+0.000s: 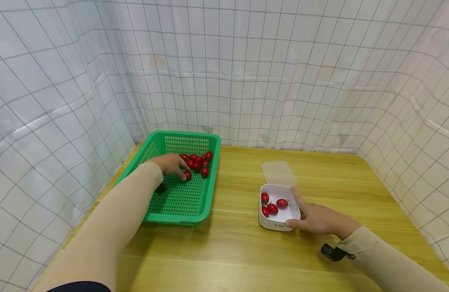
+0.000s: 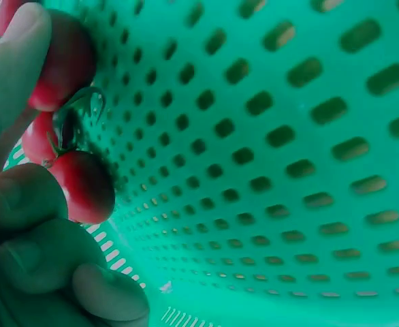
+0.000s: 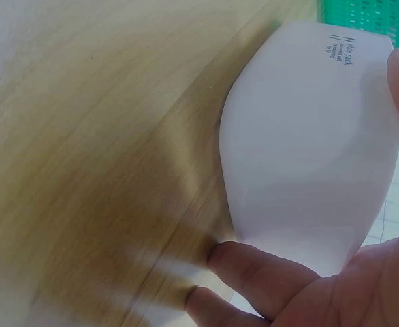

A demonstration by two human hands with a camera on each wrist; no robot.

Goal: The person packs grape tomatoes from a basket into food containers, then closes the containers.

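Observation:
In the head view, my left hand [image 1: 172, 165] reaches into a green basket [image 1: 211, 194] and pinches a cherry tomato [image 1: 187, 175] between thumb and fingers. Close up in the left wrist view, the thumb lies against that red tomato [image 2: 67, 61], and another tomato with a green stem [image 2: 87, 187] sits just beyond the curled fingers. A white box [image 1: 276, 225] with several cherry tomatoes [image 1: 282, 203] inside stands on the table. Gripping its right side is my right hand [image 1: 319, 219], thumb at the front corner. Small dark print marks the box wall [image 3: 308, 136].
More cherry tomatoes [image 1: 197, 166] lie grouped toward the basket's back right corner. A translucent lid [image 1: 279, 173] lies directly behind the box on the wooden table [image 1: 228, 259]. White grid-patterned curtains [image 1: 239, 81] stand around the back and both sides.

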